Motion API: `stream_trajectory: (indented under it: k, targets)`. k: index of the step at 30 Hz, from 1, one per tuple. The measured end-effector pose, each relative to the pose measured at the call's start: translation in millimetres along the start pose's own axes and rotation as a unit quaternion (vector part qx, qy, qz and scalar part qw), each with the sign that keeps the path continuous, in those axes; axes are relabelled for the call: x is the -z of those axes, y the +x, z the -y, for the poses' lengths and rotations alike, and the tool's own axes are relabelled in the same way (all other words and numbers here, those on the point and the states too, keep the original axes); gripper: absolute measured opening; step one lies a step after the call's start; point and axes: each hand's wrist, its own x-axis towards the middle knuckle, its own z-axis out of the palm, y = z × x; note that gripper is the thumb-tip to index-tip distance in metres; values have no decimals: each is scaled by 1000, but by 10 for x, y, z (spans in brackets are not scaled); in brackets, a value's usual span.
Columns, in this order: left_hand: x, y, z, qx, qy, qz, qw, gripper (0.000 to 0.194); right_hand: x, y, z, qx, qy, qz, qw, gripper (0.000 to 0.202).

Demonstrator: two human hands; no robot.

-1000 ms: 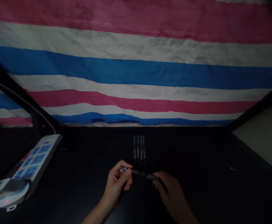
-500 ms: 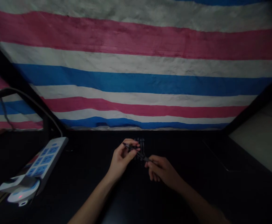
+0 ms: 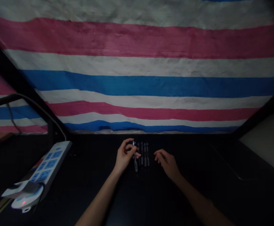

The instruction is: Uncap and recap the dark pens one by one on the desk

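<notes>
My left hand [image 3: 124,158] pinches a slim pen [image 3: 136,164] between thumb and fingers. The pen stands nearly upright in view, with a shiny top end, a dark grey grip and a thin tip pointing toward me. Just right of it, several similar pens [image 3: 145,160] lie side by side in a row on the black table; my left fingertips partly cover the nearest ones. To the right of the row, my right hand [image 3: 166,161] is apart from the pens, its fingers loosely bent and holding nothing.
A white power strip [image 3: 57,160] with blue sockets lies at the left, a plug with a red light [image 3: 25,201] at its near end. A striped sheet [image 3: 151,84] hangs behind the black tabletop [image 3: 132,201]. A dark flat panel [image 3: 235,163] lies at the right.
My right hand has let go of the pen and moved right. My left hand has turned the pen from slanted to nearly upright beside the row, which now shows more fully.
</notes>
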Motion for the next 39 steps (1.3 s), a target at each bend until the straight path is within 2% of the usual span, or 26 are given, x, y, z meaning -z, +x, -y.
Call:
stream_trajectory:
  k: [6, 19, 23, 28, 39]
  targets:
    - [-11, 1, 3, -2, 3, -32, 999, 41, -26, -30, 38, 16, -23, 19, 999, 27]
    - [47, 29, -16, -3, 24, -27, 999, 44, -18, -28, 47, 6, -45, 33, 998, 27]
    - [66, 46, -17, -6, 30, -28, 999, 38, -19, -29, 46, 5, -47, 37, 998, 28]
    - [101, 73, 27, -5, 30, -7, 1000, 39, -27, -31, 28, 6, -50, 38, 998, 27]
    - [136, 108, 81, 5, 28, -33, 999, 43, -41, -44, -41, -3, -59, 28, 998, 24]
